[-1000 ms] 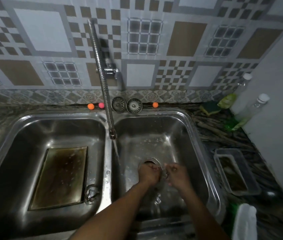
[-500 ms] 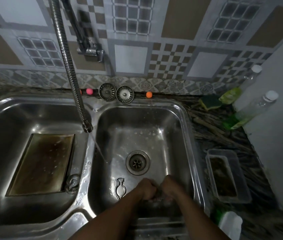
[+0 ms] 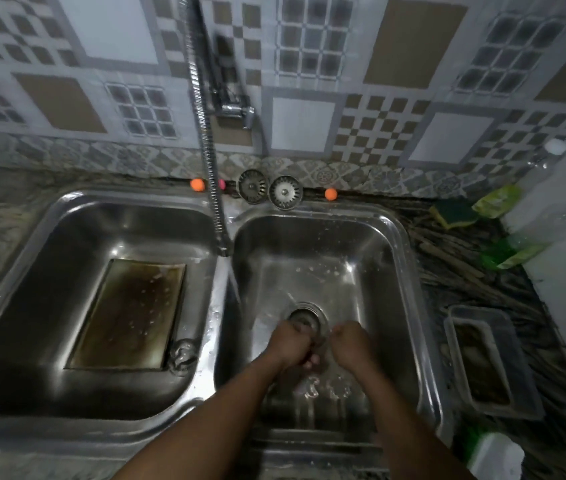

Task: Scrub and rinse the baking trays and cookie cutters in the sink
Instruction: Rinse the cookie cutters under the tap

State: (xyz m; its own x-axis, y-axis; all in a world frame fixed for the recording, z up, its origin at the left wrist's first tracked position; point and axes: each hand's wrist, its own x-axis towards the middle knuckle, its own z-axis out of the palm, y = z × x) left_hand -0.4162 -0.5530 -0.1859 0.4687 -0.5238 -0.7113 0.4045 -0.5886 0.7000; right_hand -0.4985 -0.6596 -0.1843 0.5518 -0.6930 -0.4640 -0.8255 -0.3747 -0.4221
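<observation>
In the right basin [image 3: 389,258], near the drain [image 3: 306,317], left hand [image 3: 290,342] and right hand [image 3: 351,344] are curled together; what they grip is blurred. Baking tray [image 3: 129,313] lies flat in the left basin [image 3: 32,271]; a cookie cutter [image 3: 183,355] touches its corner.

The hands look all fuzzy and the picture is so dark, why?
In the head view the room is dim; the left hand and right hand smear with motion blur; glare streaks the sink rim; the wide lens bends the wall tiles.
</observation>
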